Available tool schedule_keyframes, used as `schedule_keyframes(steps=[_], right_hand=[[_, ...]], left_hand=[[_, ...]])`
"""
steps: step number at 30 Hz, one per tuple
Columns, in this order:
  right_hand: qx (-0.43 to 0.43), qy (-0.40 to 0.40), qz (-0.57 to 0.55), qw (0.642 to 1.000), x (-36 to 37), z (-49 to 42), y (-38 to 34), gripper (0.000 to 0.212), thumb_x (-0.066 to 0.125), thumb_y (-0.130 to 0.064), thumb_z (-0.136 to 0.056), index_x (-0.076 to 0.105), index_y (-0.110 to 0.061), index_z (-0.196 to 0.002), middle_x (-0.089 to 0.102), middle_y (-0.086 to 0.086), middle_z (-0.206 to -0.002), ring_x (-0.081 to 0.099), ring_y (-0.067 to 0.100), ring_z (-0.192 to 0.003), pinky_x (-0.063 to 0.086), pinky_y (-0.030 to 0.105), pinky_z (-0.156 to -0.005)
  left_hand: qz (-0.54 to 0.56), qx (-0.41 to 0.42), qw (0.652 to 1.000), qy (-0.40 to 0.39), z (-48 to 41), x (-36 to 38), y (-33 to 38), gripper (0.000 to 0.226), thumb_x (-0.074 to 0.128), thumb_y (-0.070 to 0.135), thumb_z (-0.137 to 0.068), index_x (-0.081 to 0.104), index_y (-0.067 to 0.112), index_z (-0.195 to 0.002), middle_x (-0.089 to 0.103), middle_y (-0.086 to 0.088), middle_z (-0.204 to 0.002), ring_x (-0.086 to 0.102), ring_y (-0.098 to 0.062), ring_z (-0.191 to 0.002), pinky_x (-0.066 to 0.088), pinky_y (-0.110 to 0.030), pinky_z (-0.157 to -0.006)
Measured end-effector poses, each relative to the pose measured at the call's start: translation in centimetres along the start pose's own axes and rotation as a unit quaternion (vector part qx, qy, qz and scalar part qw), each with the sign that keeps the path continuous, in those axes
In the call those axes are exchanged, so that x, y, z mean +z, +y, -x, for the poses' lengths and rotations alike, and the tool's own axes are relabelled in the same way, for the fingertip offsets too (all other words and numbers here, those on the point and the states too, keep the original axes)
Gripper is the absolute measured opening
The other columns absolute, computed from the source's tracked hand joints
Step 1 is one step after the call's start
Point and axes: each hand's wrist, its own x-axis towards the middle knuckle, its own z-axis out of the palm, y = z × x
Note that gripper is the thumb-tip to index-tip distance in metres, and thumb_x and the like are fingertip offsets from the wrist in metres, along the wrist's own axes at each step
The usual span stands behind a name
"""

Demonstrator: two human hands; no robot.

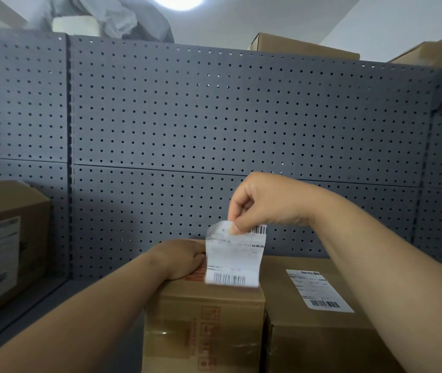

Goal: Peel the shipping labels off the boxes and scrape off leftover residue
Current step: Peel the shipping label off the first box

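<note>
**Label half lifted off the centre box**

Right hand (265,203) is above the centre box (206,319), its fingers (237,211) pinched on the top edge of the shipping label (234,261). The label stands up off the box top. Its lower edge looks attached near the front rim, though blur hides the seam.

Left hand (182,258) rests on the box top just left of the label, fingers flat as far as I can tell. I judge it pins the box against the upward pull.

The second box (308,340), right of the centre box, carries its own label (318,290), fully stuck.

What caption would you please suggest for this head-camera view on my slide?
The right hand peels a shipping label off a cardboard box while the left hand steadies it.
</note>
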Motion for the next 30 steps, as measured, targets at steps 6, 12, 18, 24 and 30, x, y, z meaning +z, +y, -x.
schedule_keyframes(steps=[6,12,18,24,30], right_hand=[[0.007,0.059,-0.012,0.998,-2.5,-0.3,-0.1,0.015,0.067,-0.009,-0.080,0.071,-0.017,-0.068,0.061,-0.015,-0.051,0.051,-0.001,-0.051,0.046,0.013,-0.059],[0.043,0.045,-0.044,0.997,-1.5,-1.6,2.4,0.010,0.068,-0.008,-0.081,0.070,-0.015,-0.073,0.062,-0.013,-0.052,0.053,-0.002,-0.049,0.046,0.013,-0.056],[0.048,0.025,-0.026,0.998,-0.3,-2.5,4.0,0.009,0.071,-0.012,-0.079,0.066,-0.018,-0.078,0.064,-0.001,-0.077,0.055,0.010,-0.067,0.049,0.026,-0.070],[0.052,0.043,0.019,0.998,0.6,-3.1,5.5,0.021,0.076,-0.018,-0.076,0.060,-0.021,-0.091,0.061,-0.011,-0.081,0.054,0.002,-0.069,0.044,0.014,-0.061],[0.070,0.040,0.058,0.995,1.3,-3.5,6.7,0.035,0.079,-0.027,-0.071,0.056,-0.025,-0.097,0.057,-0.012,-0.092,0.052,0.006,-0.079,0.042,0.023,-0.069]], left_hand=[[0.007,-0.001,1.000,0.003,-1.3,0.8,-1.4,0.044,0.027,0.038,-0.101,0.035,0.037,-0.144,0.038,0.004,-0.152,0.038,-0.017,-0.136,0.028,-0.033,-0.113],[0.005,0.011,0.998,0.055,-1.3,0.6,-1.7,0.044,0.033,0.041,-0.099,0.039,0.033,-0.142,0.043,0.005,-0.148,0.044,-0.017,-0.131,0.035,-0.032,-0.108],[0.216,0.011,0.963,0.162,-0.9,-0.7,-1.3,0.034,0.044,0.035,-0.096,0.056,0.031,-0.128,0.062,0.004,-0.124,0.057,-0.015,-0.113,0.045,-0.030,-0.095],[0.549,0.068,0.821,0.140,-0.6,-2.4,0.3,0.033,0.047,0.037,-0.096,0.067,0.017,-0.114,0.072,0.001,-0.110,0.065,-0.014,-0.106,0.045,-0.037,-0.102],[0.623,0.105,0.772,0.072,-0.7,-2.1,1.4,0.032,0.053,0.028,-0.092,0.067,0.004,-0.105,0.073,-0.009,-0.097,0.068,-0.019,-0.085,0.053,-0.024,-0.076]])
